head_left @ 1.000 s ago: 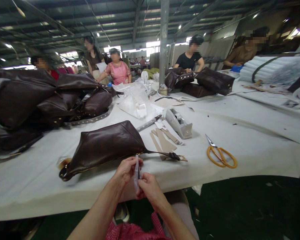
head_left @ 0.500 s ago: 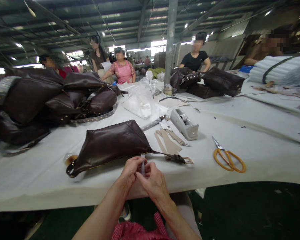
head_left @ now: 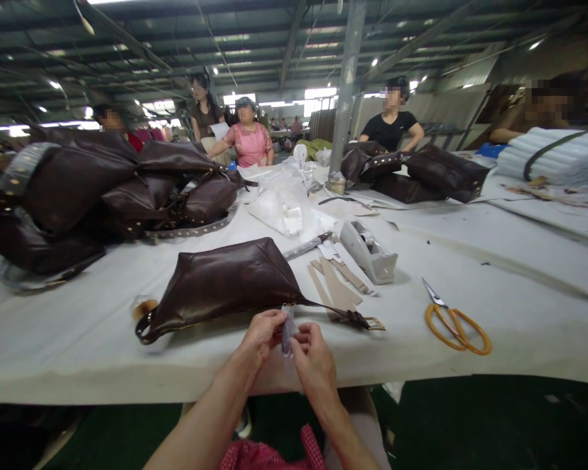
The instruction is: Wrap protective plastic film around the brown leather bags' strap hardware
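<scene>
A dark brown leather bag (head_left: 232, 281) lies on its side on the white-covered table, close in front of me. From the right end of its zipper edge hangs a zipper pull (head_left: 287, 331) that looks wrapped in clear plastic. My left hand (head_left: 262, 336) pinches the pull's left side near the top. On the other side, my right hand (head_left: 316, 356) has its thumb and fingers curled at the pull's lower right edge. Whether those fingertips grip the plastic is hard to see. A strap with a buckle (head_left: 375, 324) extends right from the bag.
Orange-handled scissors (head_left: 435, 294) lie to the right. A grey tape dispenser (head_left: 372, 258) stands behind paper-like strips (head_left: 337, 284). Brown bags (head_left: 83, 183) are heaped at left, more bags (head_left: 445, 171) farther back. A metal post (head_left: 347, 85) rises beyond; several people work around the table.
My hands have spread slightly apart, showing more of the plastic-covered pull between them. My right hand has shifted a little right and down. The whole view has shifted slightly.
</scene>
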A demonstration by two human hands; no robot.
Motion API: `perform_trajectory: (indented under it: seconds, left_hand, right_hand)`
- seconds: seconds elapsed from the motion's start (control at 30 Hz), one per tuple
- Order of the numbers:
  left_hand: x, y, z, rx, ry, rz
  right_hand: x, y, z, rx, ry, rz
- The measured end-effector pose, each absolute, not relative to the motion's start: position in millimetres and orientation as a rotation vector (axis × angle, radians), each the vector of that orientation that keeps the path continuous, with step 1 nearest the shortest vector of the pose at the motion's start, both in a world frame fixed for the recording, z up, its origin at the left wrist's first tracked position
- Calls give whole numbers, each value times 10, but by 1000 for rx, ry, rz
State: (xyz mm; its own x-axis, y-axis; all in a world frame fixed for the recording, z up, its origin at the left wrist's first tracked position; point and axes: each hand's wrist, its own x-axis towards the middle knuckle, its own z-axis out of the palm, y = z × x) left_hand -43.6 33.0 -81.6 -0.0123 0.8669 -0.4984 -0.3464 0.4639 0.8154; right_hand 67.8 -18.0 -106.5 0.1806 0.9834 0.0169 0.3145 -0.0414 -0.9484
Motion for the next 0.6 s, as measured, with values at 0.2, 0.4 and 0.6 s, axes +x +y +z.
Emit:
perform_trajectory:
  seconds: [0.2, 0.4, 0.6]
  left_hand:
    - [-416, 330, -825, 524, 1242, 1066]
    - [-413, 322, -816, 524, 1236, 1070]
    - [-396, 311, -808, 517, 1235, 1080]
  right_hand:
    - [521, -304, -950, -1438, -1702, 347]
    - [420, -245, -994, -1447, -1651, 341]
    - [455, -126, -1006, -1491, -1630, 494]
